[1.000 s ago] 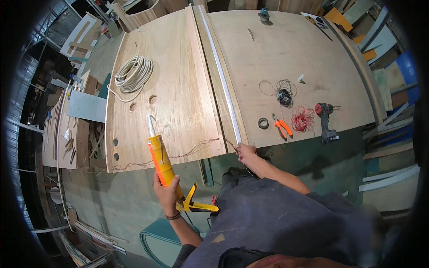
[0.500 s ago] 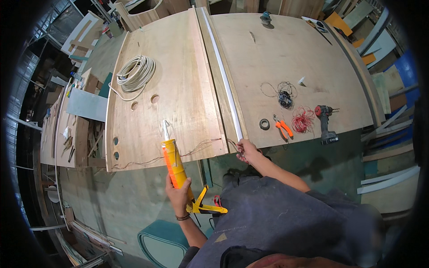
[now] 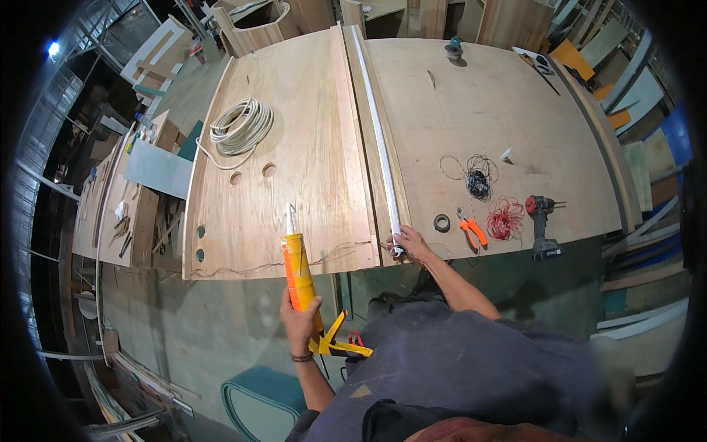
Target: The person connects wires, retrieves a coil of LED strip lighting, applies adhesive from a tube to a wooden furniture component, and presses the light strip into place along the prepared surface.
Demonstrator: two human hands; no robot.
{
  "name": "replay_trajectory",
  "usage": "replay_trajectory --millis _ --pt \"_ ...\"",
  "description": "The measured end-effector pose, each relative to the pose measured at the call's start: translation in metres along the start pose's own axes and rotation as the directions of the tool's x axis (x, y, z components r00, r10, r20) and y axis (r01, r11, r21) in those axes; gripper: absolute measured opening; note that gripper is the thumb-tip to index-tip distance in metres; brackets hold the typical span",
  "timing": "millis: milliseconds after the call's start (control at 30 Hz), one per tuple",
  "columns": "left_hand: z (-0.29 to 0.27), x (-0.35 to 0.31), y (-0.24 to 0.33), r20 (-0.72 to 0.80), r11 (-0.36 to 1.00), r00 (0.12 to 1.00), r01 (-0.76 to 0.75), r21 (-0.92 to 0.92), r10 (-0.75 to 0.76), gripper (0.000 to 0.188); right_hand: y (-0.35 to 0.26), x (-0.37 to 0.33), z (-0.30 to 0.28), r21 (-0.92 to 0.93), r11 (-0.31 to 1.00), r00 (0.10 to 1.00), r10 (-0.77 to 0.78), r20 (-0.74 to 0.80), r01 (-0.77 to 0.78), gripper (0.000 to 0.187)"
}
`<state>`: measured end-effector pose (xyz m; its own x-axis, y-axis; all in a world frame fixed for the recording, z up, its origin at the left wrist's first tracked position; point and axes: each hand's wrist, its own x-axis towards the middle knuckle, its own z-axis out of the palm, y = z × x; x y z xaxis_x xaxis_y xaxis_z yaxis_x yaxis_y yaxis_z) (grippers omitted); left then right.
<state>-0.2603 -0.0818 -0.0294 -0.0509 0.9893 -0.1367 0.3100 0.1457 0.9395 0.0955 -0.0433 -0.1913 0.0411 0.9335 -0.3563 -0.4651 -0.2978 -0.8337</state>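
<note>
My left hand (image 3: pixel 298 324) is wrapped round a yellow and orange caulking gun (image 3: pixel 297 272), its pale nozzle (image 3: pixel 291 219) pointing up over the wooden panel (image 3: pixel 309 110). At the panel's near edge, my right hand (image 3: pixel 412 244) is closed on the near end of a long white strip (image 3: pixel 379 140). That strip runs away from me along a seam between the panel and the board to its right. Thin reddish-brown wires (image 3: pixel 324 259) trail along the panel's front and reach toward my right fingers, which partly hide the strip's end.
A coil of white cable (image 3: pixel 241 127) lies on the panel near several round holes. On the right board (image 3: pixel 434 118) are black tape (image 3: pixel 441 223), orange-handled pliers (image 3: pixel 471 230), red wire (image 3: pixel 505 218), dark wire (image 3: pixel 479 180) and a cordless drill (image 3: pixel 543 227). A green padded piece (image 3: pixel 261 398) stands below.
The whole view has shifted, so the panel sits further right and lower. My right hand has moved slightly up onto the strip's near end. My left hand still holds the caulking gun.
</note>
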Motion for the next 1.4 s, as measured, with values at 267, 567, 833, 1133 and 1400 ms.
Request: replay_trajectory --millis 267,567,833,1133,1400 --pt "0.009 0.002 0.016 0.026 1.000 0.999 0.019 0.011 -0.019 0.052 0.006 -0.002 -0.003 -0.082 0.993 0.995 -0.086 0.044 0.089 0.017" --pt "0.018 0.004 0.017 0.026 1.000 0.999 0.026 -0.004 -0.025 0.050 0.025 -0.007 -0.005 -0.086 0.994 0.997 -0.069 0.039 0.072 0.015" --pt "0.016 0.008 0.008 0.057 0.999 0.998 0.009 0.041 -0.011 0.050 0.004 0.012 0.002 -0.740 0.671 0.990 -0.133 -0.052 0.051 0.031" --pt "0.012 0.007 0.002 0.061 0.996 0.994 0.085 0.041 -0.087 0.056 -0.018 -0.014 0.024 -0.863 0.505 0.945 -0.286 -0.157 0.010 0.022" --pt "0.014 0.007 0.013 0.073 0.985 0.988 0.125 0.115 -0.134 0.060 -0.083 0.068 -0.023 -0.972 0.121 0.887 -0.443 0.130 0.203 0.040"
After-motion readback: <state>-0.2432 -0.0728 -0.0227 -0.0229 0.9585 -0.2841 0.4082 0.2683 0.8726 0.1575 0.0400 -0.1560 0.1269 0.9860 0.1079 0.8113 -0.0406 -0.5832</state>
